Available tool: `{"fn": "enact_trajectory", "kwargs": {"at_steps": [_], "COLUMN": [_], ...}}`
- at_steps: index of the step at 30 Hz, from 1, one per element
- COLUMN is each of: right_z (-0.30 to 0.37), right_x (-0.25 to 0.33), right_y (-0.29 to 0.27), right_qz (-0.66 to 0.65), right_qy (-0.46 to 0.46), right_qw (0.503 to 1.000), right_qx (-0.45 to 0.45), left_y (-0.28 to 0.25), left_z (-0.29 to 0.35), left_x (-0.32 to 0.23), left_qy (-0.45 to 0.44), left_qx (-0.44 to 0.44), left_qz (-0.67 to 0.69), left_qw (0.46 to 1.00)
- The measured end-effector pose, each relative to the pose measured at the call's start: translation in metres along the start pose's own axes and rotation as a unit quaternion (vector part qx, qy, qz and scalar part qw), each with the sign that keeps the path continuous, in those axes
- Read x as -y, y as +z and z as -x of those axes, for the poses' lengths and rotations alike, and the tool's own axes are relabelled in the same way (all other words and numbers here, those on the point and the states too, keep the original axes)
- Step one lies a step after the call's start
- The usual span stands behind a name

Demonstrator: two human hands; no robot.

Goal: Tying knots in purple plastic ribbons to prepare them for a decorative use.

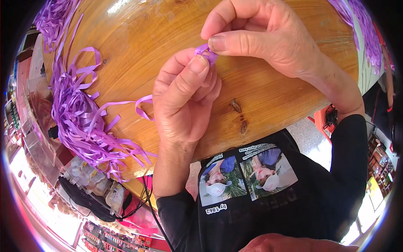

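Note:
A small looped piece of purple ribbon (206, 53) is pinched between my two hands above the wooden table. My left hand (184, 90) grips it from below, thumb on top and fingers curled behind. From the upper right, my right hand (256, 35) meets its upper edge with the thumb and index finger closed together. Part of the ribbon is hidden under the fingertips. Beside my left wrist, a loose purple strand (145, 107) runs to a tangled heap of cut purple ribbons (79, 113) on the table's left side.
The round wooden table (268, 98) has its near edge in front of my body. More purple ribbons (52, 25) hang at the upper left, and another bunch (364, 31) lies at the upper right. A black cable (153, 214) runs down near my left forearm. Plastic bags (86, 174) sit below the left edge.

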State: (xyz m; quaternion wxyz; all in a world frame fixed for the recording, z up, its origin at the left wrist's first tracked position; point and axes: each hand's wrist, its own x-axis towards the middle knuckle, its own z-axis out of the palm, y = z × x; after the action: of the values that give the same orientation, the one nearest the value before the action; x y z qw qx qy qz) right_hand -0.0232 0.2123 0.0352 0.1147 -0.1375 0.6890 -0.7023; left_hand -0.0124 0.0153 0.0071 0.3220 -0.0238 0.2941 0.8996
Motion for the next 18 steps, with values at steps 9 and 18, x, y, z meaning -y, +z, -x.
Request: {"fn": "enact_trajectory", "kwargs": {"at_steps": [9, 18], "right_z": [-0.013, 0.003], "right_x": [-0.004, 0.002], "right_y": [0.001, 0.004], "right_qz": [0.081, 0.255], "right_qy": [-0.23, -0.232], "right_qw": [0.965, 0.939], "right_qx": [0.092, 0.003], "left_y": [0.001, 0.005], "left_z": [0.0, 0.003], "left_x": [0.001, 0.001], "left_qy": [-0.014, -0.028], "left_qx": [0.022, 0.023], "left_qz": [0.038, 0.068], "left_qw": [0.999, 0.997]}}
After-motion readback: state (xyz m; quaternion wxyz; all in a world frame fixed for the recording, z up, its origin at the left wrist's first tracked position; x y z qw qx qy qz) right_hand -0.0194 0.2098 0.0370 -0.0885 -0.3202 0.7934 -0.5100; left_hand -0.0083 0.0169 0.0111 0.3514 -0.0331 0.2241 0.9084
